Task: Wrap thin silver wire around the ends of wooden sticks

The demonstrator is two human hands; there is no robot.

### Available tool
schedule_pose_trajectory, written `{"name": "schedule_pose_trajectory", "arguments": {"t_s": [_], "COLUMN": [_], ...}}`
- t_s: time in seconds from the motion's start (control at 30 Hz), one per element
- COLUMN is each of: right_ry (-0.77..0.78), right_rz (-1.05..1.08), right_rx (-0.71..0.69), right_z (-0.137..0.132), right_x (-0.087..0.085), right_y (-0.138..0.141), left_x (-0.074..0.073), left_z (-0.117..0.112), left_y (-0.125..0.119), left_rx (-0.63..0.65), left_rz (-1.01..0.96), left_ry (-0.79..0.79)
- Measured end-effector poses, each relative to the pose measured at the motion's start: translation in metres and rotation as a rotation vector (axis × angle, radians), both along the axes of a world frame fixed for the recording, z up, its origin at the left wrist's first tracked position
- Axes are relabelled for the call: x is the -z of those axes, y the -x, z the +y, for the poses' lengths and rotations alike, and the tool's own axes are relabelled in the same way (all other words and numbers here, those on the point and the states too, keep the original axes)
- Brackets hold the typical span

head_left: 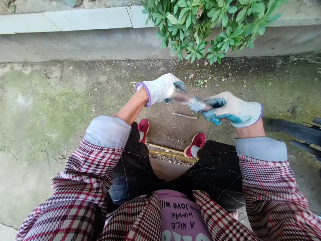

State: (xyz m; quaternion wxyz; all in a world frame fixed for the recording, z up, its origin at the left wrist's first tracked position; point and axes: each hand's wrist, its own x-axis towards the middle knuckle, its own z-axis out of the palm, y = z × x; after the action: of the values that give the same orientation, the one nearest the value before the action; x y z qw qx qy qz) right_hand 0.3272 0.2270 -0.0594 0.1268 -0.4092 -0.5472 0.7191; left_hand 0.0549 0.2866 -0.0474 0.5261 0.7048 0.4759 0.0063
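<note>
Both my hands wear white knit gloves with teal palms. My left hand [162, 87] is closed round one end of a short metal tool [190, 101], blurred by motion, with a ribbed silvery part near the middle. My right hand [233, 109] grips the other end, fingers curled round it. The tool is held level in front of me above the bare soil, over my red shoes [197, 144]. I cannot make out what kind of tool it is.
A thin stick-like piece [184, 115] lies on the soil below my hands. A leafy green shrub [205, 26] hangs over a concrete kerb [75, 20] ahead. Mossy ground spreads left. A yellowish rim [170, 154] sits between my knees; dark bars [301, 134] lie at the right.
</note>
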Motion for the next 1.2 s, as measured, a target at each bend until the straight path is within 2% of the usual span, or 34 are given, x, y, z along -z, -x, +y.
{"name": "schedule_pose_trajectory", "arguments": {"t_s": [0.1,0.2,0.3,0.37,0.43,0.5,0.6,0.67,0.7,0.8,0.9,1.0,1.1,1.2], "right_ry": [-0.05,-0.203,-0.419,-0.528,-0.558,-0.522,-0.362,-0.248,-0.208,-0.121,-0.036,0.011,-0.012,-0.119], "right_rz": [-0.234,-0.62,-0.957,-1.035,-1.039,-0.965,-0.64,-0.387,-0.282,-0.095,-0.074,-0.09,-0.236,-0.525], "right_rx": [-0.183,-0.258,-0.249,-0.186,-0.061,0.136,0.459,0.582,0.601,0.499,0.268,0.036,-0.154,-0.311], "right_z": [-0.001,0.001,0.01,0.017,0.02,0.021,0.016,0.012,0.01,0.004,0.002,0.002,0.002,0.003], "right_x": [0.003,0.01,0.018,0.021,0.022,0.021,0.016,0.011,0.009,0.001,-0.003,-0.003,-0.003,0.002], "right_y": [0.007,0.016,0.016,0.013,0.011,0.011,0.015,0.016,0.016,0.012,0.007,0.005,0.008,0.015], "left_x": [-0.001,0.0,0.0,0.0,-0.001,0.0,0.002,0.004,0.006,0.009,0.011,0.008,0.002,0.0], "left_z": [-0.001,-0.004,-0.008,-0.011,-0.013,-0.014,-0.013,-0.012,-0.012,-0.009,-0.005,-0.001,-0.001,-0.004], "left_y": [-0.001,-0.006,-0.012,-0.016,-0.018,-0.018,-0.015,-0.013,-0.012,-0.009,-0.005,-0.002,-0.002,-0.004], "left_rx": [-0.01,0.016,0.058,0.047,0.023,0.007,-0.002,0.0,0.008,0.036,0.044,0.106,0.116,0.07], "left_rz": [0.069,0.138,0.166,0.16,0.128,0.088,0.044,0.025,0.012,-0.019,-0.044,-0.042,0.071,0.124], "left_ry": [-0.067,-0.073,-0.08,-0.059,-0.025,0.006,0.028,0.034,0.034,0.022,-0.007,-0.089,-0.128,-0.074]}}
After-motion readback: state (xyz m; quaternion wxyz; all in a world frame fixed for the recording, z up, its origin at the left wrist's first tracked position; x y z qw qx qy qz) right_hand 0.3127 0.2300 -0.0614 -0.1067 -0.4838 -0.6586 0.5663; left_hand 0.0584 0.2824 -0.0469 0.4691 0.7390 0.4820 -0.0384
